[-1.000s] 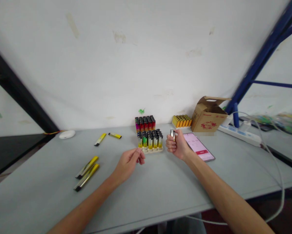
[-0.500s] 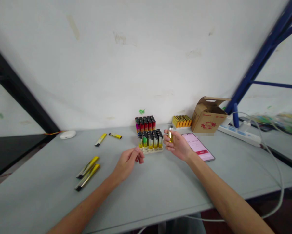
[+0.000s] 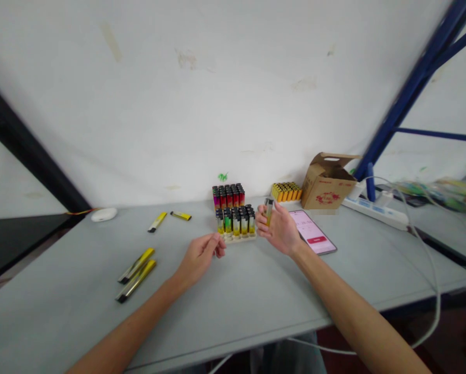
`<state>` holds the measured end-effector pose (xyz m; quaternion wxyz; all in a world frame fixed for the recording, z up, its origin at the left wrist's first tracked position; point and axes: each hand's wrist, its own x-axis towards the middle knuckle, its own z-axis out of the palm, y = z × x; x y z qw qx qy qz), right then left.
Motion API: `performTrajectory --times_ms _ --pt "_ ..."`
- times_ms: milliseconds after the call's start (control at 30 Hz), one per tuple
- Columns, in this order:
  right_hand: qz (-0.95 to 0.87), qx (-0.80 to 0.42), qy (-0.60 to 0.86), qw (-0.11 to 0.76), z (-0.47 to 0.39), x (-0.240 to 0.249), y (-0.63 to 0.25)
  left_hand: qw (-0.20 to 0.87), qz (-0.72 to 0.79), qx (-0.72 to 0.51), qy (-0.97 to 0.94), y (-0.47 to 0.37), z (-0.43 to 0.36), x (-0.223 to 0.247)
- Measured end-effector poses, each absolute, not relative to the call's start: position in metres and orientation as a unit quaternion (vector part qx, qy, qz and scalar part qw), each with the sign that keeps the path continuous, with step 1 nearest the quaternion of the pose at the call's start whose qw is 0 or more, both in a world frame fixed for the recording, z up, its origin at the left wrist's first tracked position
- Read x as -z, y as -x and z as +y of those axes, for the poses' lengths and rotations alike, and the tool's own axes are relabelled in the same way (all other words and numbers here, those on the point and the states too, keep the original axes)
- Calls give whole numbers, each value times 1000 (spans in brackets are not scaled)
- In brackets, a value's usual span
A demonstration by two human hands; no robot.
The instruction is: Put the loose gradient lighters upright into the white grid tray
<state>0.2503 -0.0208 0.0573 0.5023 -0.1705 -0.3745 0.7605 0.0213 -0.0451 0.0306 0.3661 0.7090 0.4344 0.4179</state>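
My right hand (image 3: 283,232) is closed round a yellow-and-clear lighter (image 3: 269,212), held upright above the table to the right of the rack. My left hand (image 3: 199,255) is in front of the rack's left corner, its fingers curled together; whether anything is pinched in them is hidden. A pale rack (image 3: 244,238) holds rows of upright lighters (image 3: 236,224) with black tops, mostly yellow and clear, one green. Behind it stands a block of red and purple lighters (image 3: 229,197). Several loose yellow lighters (image 3: 136,280) lie on the table to the left.
A phone (image 3: 317,240) lies right of my right hand. Behind it are yellow-orange cylinders (image 3: 286,192) and an open cardboard box (image 3: 326,187). A white power strip (image 3: 377,212) with cables lies farther right. A white rounded case (image 3: 104,214) sits at the back left, near the wall.
The view has shifted slightly. My right hand has turned a little with the lighter still in it. The left hand has stayed about where it was.
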Motion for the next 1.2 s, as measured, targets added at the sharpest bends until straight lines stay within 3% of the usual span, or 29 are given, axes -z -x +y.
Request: performTrajectory --times_ms 233,400,533,767,933,1033,1200 --pt "-536 -640 232 498 -27 -56 -239 268 434 -417 -753 -24 -48 -29" --pt "-677 -410 282 542 -30 -47 -233 236 433 -415 -765 -26 -47 -27" --pt "-765 -267 269 521 -36 -38 -222 257 396 -392 -790 -32 -51 -25" --pt "-846 -160 267 433 -43 -28 -200 201 402 -391 -803 -31 -54 -25" --pt "-771 -80 327 541 -35 -25 -213 100 484 -457 -740 -18 -33 -20" --pt "-704 -67 396 586 -17 -20 -231 93 507 -464 -720 -13 -25 -19" --pt "-634 -147 501 571 15 0 -255 84 476 -443 -755 -16 -26 -17"
